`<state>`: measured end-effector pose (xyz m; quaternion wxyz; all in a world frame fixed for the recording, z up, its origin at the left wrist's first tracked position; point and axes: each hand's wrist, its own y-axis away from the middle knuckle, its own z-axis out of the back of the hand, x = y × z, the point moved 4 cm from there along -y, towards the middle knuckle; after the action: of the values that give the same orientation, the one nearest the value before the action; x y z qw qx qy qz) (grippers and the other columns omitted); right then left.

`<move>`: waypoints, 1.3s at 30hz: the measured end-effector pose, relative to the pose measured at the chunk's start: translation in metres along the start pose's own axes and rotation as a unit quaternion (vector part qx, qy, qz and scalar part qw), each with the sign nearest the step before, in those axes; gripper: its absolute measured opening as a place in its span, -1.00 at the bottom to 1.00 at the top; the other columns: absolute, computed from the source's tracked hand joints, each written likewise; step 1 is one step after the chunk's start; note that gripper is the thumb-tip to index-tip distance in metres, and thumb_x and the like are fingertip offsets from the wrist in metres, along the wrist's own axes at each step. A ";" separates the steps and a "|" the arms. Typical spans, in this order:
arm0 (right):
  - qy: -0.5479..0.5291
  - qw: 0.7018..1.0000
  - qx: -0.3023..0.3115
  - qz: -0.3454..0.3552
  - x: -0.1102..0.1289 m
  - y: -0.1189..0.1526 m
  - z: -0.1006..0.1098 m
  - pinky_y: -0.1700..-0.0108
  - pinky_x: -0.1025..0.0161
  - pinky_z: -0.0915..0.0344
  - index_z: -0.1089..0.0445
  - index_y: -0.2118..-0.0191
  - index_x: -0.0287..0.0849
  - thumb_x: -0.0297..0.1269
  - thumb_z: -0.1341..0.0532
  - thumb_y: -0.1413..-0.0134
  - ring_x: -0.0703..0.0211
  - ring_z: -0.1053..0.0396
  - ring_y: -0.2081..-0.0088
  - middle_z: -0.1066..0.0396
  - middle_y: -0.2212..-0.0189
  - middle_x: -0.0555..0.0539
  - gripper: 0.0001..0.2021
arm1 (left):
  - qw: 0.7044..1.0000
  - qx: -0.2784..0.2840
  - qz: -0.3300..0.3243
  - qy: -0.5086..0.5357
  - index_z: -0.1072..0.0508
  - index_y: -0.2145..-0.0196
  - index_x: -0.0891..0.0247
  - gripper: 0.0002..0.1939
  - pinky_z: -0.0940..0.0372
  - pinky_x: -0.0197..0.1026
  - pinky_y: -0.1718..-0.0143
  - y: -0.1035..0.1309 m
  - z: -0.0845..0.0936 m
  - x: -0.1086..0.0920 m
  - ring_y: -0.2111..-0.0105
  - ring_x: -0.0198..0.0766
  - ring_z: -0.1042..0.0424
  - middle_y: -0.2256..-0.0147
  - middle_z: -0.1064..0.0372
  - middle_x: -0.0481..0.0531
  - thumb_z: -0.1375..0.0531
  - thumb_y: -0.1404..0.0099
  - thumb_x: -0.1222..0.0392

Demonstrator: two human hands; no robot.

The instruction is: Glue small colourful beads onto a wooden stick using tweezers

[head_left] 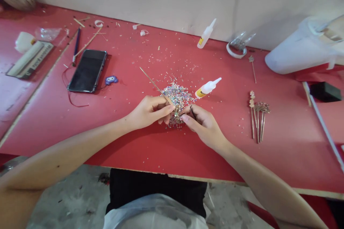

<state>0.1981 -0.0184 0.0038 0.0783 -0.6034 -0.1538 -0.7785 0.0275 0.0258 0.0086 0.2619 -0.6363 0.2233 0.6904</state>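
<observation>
My left hand (pixel 154 112) is closed on a gold hair stick (pixel 151 81), whose long shaft points up and to the left. Its ornamented head, between my two hands, glitters with small stones. In my right hand (pixel 205 123) is a thin dark tool (pixel 192 112) that looks like tweezers, mostly hidden by the fingers. My right fingertips are close to the stick's head; contact cannot be made out. Beneath both hands spreads a pile of small sparkling rhinestones (pixel 178 93). Just right of the pile, a white glue bottle (pixel 207 88) with a yellow label lies tilted.
A second glue bottle (pixel 206 34) is by the wall. Several finished-looking hair sticks (pixel 259 121) lie at right, with a single one (pixel 253 69) above. A tape roll (pixel 236 50) and white container (pixel 298 48) stand behind. Left are a phone (pixel 88 71), brush (pixel 77 46) and box (pixel 29 59).
</observation>
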 end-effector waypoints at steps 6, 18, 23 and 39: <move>-0.008 1.000 -0.003 0.012 0.001 -0.001 0.001 0.47 0.32 0.01 -0.23 0.39 -0.15 -0.16 -0.16 -0.23 0.37 -0.01 0.53 -0.10 0.55 0.12 -0.77 | 1.000 0.000 0.017 0.017 -0.38 0.44 0.34 -0.71 -0.25 -0.41 0.57 0.000 -0.001 0.003 0.64 -0.48 -0.32 0.59 -0.41 -0.03 -0.11 -0.39 0.13; -0.049 0.998 -0.010 0.024 -0.001 -0.005 0.005 0.52 0.31 0.06 -0.26 0.40 -0.14 -0.11 -0.15 -0.26 0.37 0.06 0.59 0.01 0.63 0.16 -0.74 | 0.997 -0.048 0.031 0.044 -0.35 0.47 0.33 -0.69 -0.23 -0.43 0.60 -0.005 0.006 0.003 0.66 -0.49 -0.28 0.61 -0.38 -0.04 -0.12 -0.37 0.10; -0.037 0.999 -0.013 0.029 -0.001 -0.005 0.005 0.52 0.32 0.03 -0.27 0.40 -0.14 -0.10 -0.16 -0.25 0.36 0.04 0.58 -0.01 0.63 0.15 -0.74 | 0.997 -0.052 0.029 0.040 -0.36 0.46 0.32 -0.71 -0.24 -0.43 0.60 -0.004 0.006 0.005 0.64 -0.48 -0.31 0.60 -0.38 -0.05 -0.12 -0.37 0.11; 0.184 0.966 -0.118 0.139 -0.008 -0.009 0.031 0.25 0.28 -0.33 -0.42 0.11 -0.13 -0.19 -0.11 -0.29 0.21 -0.43 0.29 -0.48 0.29 -0.07 -0.79 | 0.984 -0.163 0.000 0.066 -0.35 0.50 0.30 -0.73 -0.19 -0.40 0.64 -0.009 0.029 0.011 0.69 -0.48 -0.27 0.66 -0.32 -0.09 -0.14 -0.33 0.15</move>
<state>0.2256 0.0001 0.0022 0.1406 -0.4704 0.0416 -0.8702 0.0109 0.0524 0.0007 0.1392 -0.7148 0.1248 0.6738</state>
